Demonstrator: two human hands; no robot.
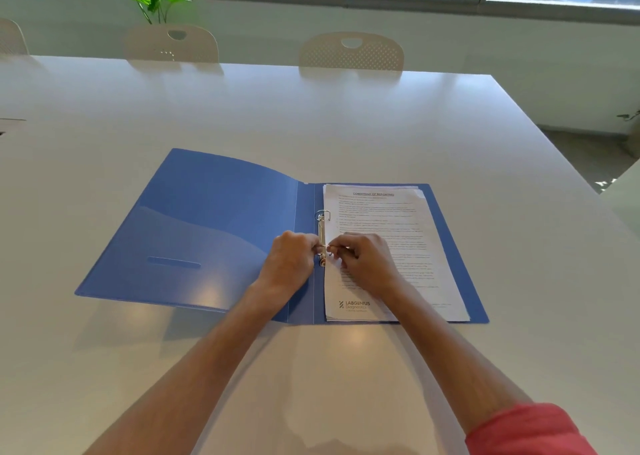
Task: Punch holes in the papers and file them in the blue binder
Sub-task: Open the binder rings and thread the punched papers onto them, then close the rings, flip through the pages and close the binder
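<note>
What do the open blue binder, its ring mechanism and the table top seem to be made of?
The open blue binder: probably thin plastic, semi-glossy; window light glares softly on its inner cover pocket.
The ring mechanism: looks like polished metal, silvery with bright glints.
The white table top: smooth, slightly glossy, perhaps laminate; it reflects lights and the chairs faintly.

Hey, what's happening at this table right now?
A person is filing papers in a blue binder that lies open on the white table. The stack of printed sheets sits on the binder's right half, against the ring mechanism. Both hands work at the lower ring: the left hand and the right hand each pinch it from their own side. The upper ring looks closed. No hole punch is in view.
</note>
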